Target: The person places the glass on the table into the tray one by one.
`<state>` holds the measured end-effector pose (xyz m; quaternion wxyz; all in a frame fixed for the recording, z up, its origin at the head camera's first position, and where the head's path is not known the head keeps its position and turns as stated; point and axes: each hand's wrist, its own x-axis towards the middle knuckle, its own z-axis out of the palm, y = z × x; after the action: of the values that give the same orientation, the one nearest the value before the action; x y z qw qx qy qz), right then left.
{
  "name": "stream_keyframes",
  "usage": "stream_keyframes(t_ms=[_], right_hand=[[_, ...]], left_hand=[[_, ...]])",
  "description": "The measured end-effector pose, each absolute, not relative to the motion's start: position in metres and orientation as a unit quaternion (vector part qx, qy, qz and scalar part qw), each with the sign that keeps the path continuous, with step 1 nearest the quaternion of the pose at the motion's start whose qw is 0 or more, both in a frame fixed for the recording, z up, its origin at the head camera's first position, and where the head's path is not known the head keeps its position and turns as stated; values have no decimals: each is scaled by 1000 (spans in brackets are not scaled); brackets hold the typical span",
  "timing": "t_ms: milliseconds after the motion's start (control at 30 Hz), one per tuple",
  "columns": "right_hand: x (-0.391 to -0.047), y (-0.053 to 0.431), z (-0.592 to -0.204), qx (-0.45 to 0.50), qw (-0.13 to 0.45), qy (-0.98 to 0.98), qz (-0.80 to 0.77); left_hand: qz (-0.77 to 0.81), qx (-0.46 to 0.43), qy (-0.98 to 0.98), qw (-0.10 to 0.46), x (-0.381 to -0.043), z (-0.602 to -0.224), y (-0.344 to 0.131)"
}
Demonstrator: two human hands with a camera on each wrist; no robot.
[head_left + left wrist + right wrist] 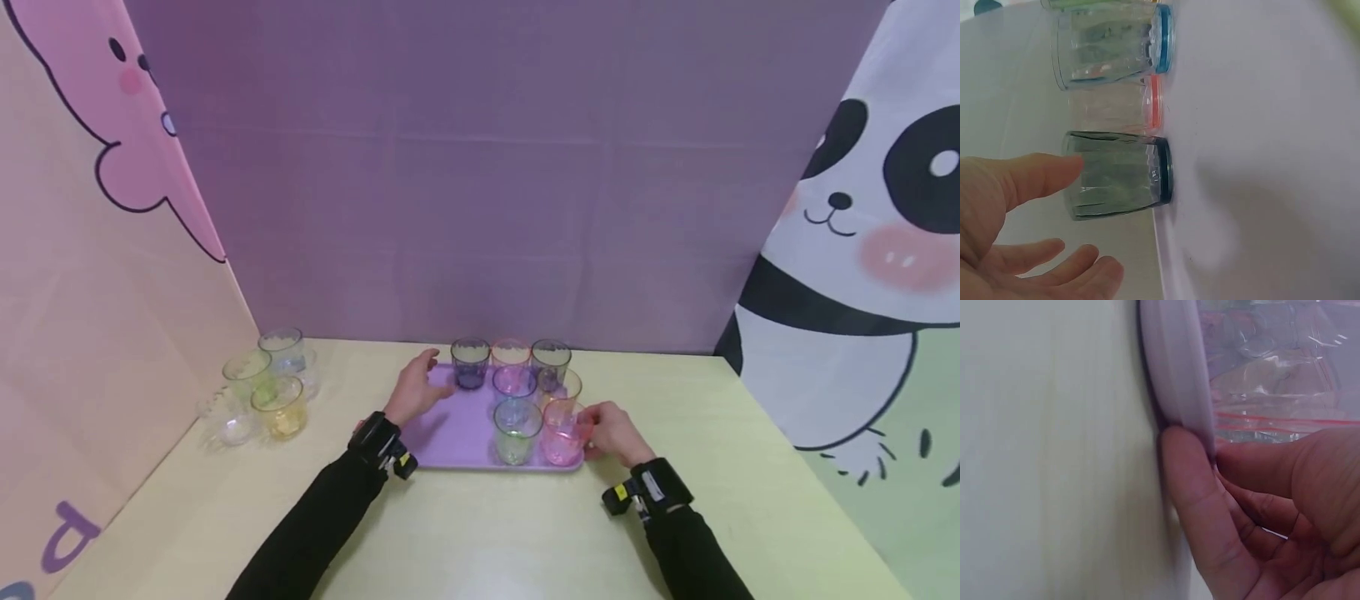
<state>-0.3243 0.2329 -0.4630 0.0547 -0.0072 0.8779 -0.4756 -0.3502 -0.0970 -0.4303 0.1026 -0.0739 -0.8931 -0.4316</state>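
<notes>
A purple tray (457, 429) bears several clear tinted glasses, crowded toward its right side and back. My left hand (422, 389) hovers at the tray's left side with its fingers spread and holds nothing. In the left wrist view its thumb (1047, 178) is right at the rim of the dark glass (1116, 175), which stands at the tray's back. At the front right, my right hand (615, 432) pinches the tray's edge (1182, 369) between thumb and fingers, close beside the pink glass (562, 437). A pale green-blue glass (516, 437) stands left of the pink one.
On the table's left side is a separate group of glasses, among them a yellow one (281, 412), a green one (243, 375) and a blue one (283, 354). A purple backdrop (480, 183) rises behind the table (480, 533), with printed panels on both sides.
</notes>
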Motion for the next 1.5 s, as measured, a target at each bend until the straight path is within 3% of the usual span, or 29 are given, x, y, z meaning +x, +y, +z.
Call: stream_keyframes(t_ms=[267,633,1333,1500], right_hand=[[-325,234,-460,-8,60,882,-467],[-322,233,-464,-7,50,883,-467],[-325,234,-459,-16,50,886,-460],[-324,233,-460,-12,59,885,-463]], left_hand=[[-429,-88,-894,98,-327,-424,-115],[-377,-104,-910,140,-309,-426,-150],[-268,-113,-946,144,-296,-397,-196],[-240,-85,-959,121,-292,-393,-212]])
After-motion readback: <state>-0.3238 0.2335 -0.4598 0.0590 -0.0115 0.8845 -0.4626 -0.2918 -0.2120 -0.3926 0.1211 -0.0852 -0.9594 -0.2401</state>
